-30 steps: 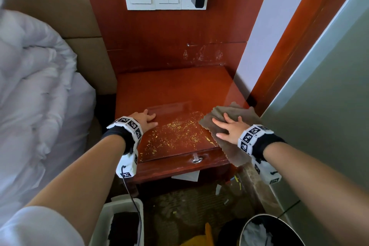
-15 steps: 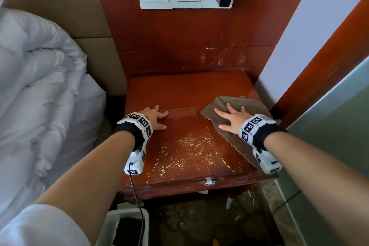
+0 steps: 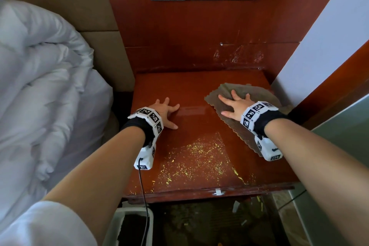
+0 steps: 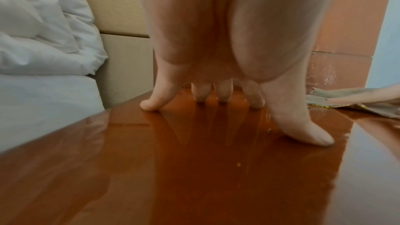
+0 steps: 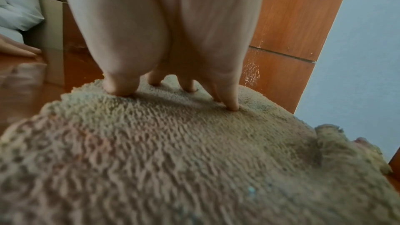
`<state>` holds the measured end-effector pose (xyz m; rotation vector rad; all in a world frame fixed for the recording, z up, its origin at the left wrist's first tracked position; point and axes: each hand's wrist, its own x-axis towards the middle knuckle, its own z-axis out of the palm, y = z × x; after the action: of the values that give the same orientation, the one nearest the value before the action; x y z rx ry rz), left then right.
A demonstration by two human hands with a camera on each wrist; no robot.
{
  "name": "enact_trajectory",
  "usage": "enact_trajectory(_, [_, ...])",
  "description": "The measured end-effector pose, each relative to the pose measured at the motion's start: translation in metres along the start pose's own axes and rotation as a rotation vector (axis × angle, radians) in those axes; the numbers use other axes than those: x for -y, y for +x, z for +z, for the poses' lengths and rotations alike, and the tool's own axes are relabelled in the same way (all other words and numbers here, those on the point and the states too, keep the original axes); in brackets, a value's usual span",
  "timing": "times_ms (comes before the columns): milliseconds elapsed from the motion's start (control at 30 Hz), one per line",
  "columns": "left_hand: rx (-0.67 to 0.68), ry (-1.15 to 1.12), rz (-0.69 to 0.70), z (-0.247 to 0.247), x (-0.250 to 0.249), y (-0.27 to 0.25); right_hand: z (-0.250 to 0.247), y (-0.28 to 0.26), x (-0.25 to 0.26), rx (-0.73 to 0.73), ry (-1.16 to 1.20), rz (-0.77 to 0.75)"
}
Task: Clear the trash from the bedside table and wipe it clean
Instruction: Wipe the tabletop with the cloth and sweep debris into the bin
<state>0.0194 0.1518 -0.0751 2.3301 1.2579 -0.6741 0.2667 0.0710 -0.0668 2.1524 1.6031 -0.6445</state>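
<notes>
My right hand [image 3: 236,107] flat on cloth [image 3: 253,94], fingers spread, gripping nothing; cloth at back right of bedside table [image 3: 199,84]; left hand [image 3: 165,113] splayed, braces on wood; I judge best: keep palm pressure even, drag toward yellow crumbs [image 3: 197,161] near front edge.

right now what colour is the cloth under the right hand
Greyish tan cloth, clearest in the right wrist view.

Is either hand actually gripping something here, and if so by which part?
Nothing is gripped. The right hand presses flat, fingers spread, on the middle of the cloth. The left hand rests its fingertips on the bare bedside table.
</notes>
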Motion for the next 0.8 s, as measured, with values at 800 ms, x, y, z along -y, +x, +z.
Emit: enact_trajectory(800, [-0.035,0.038,-0.07,0.007,-0.016,-0.013,0.056,-0.061,0.008,-0.02,-0.011,-0.105])
